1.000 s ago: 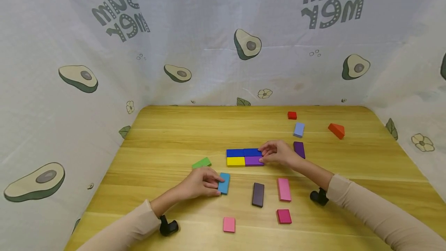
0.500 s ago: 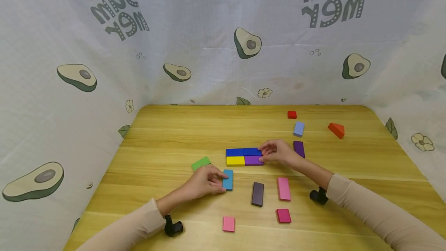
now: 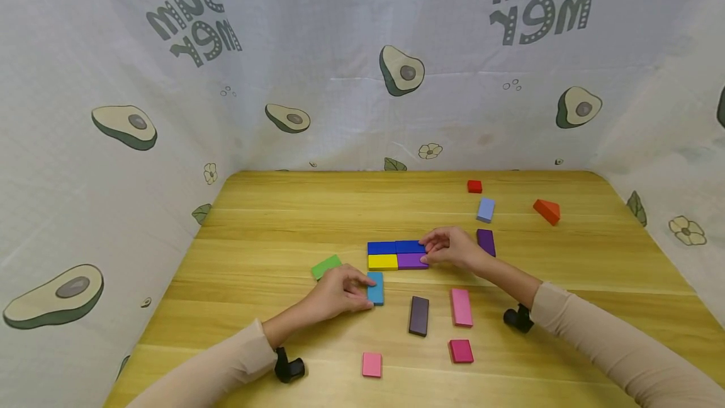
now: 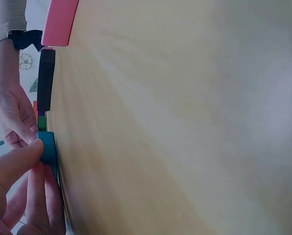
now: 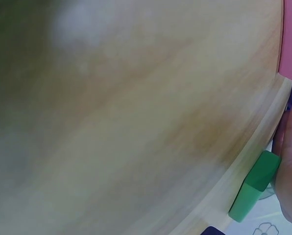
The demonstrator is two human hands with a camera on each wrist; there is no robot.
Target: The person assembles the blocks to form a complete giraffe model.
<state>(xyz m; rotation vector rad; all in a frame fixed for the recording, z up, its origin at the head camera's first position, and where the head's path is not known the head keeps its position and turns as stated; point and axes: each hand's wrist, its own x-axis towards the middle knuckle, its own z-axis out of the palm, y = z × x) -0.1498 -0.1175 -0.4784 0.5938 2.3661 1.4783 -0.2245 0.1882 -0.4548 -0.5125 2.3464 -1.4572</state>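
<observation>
My left hand (image 3: 338,289) pinches a light-blue rectangular block (image 3: 376,288) between thumb and fingers; the left wrist view shows this block (image 4: 47,149) at the thumb tip. Just beyond it, two blue blocks (image 3: 382,248) lie end to end behind a yellow block (image 3: 382,262) and a purple block (image 3: 409,260). My right hand (image 3: 453,249) touches the right ends of the rear blue and purple blocks with index finger and thumb. Beside the right palm, the right wrist view shows a green block (image 5: 254,186), hidden from the head view.
A lighter green block (image 3: 326,266) lies behind the left hand. Dark grey (image 3: 419,316), pink (image 3: 461,307), magenta (image 3: 461,351) and small pink (image 3: 372,364) blocks lie nearer. Dark purple (image 3: 485,242), pale blue (image 3: 485,209), red (image 3: 474,186) and orange-red (image 3: 547,211) blocks lie right.
My left hand has moved the light-blue block right and away from me, closer to the yellow and purple blocks, and turned it straighter. The right hand stays in place.
</observation>
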